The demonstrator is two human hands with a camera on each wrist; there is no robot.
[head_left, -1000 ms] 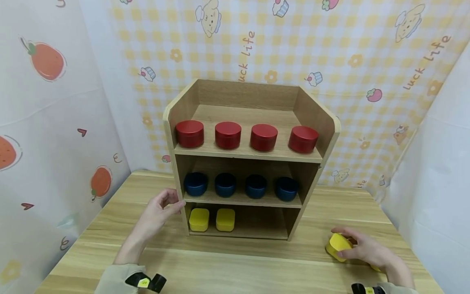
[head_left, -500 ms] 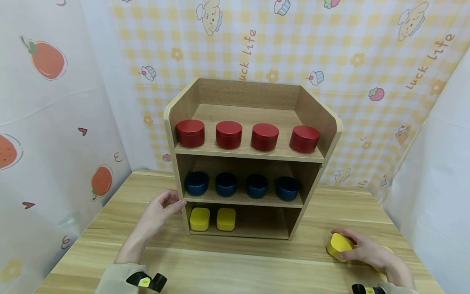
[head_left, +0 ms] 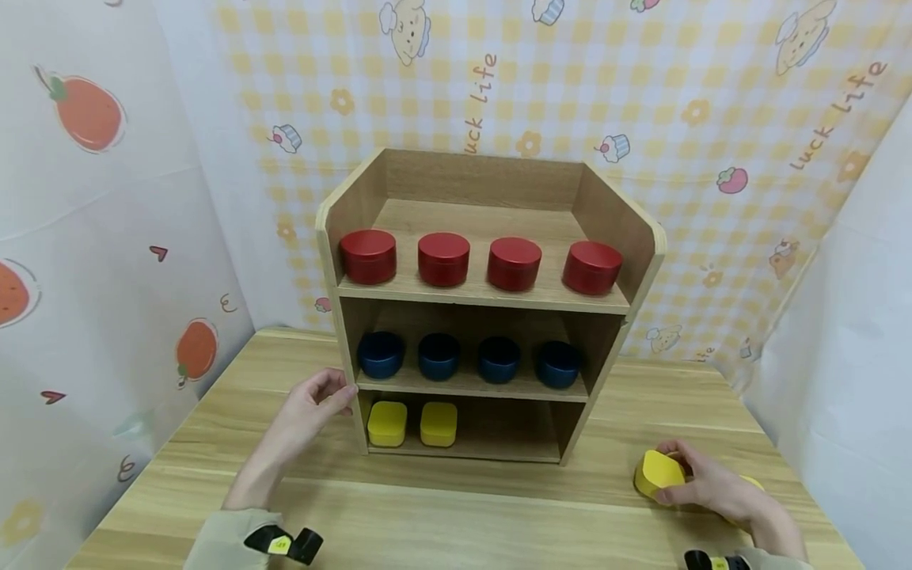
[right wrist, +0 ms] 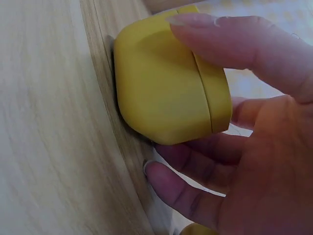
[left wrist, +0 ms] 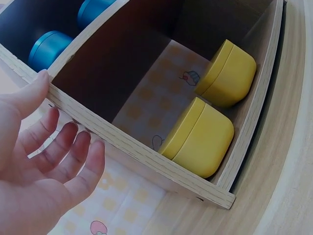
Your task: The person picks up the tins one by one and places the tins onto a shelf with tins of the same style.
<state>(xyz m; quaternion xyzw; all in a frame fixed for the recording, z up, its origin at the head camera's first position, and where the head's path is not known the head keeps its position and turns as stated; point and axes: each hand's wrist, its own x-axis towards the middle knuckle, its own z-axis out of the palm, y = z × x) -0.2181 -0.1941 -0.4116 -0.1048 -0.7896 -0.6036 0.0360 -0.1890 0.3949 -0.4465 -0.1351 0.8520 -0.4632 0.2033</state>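
In the head view, a small yellow lidded tin (head_left: 654, 476) with rounded corners stands on the table, right of the shelf. My right hand (head_left: 707, 484) holds it, thumb on one side and fingers on the other; its base sits right at the tabletop in the right wrist view (right wrist: 161, 83). Partly behind that wrist shows another yellow tin (head_left: 751, 480). My left hand (head_left: 308, 410) is at the wooden shelf's left side panel (head_left: 347, 360), thumb tip on the front edge and loosely bent fingers along the outside, as the left wrist view shows.
Two yellow tins (head_left: 387, 425) stand at the left of the bottom level. Several blue round tins (head_left: 438, 358) line the middle level, and several red round tins (head_left: 443, 261) the top. Patterned cloth (head_left: 530, 95) hangs behind the wooden table (head_left: 456, 522).
My right hand's fingers have drawn in slightly around the yellow tin, which stays where it was. The left hand keeps its place at the shelf's side. The head view shifts very slightly.
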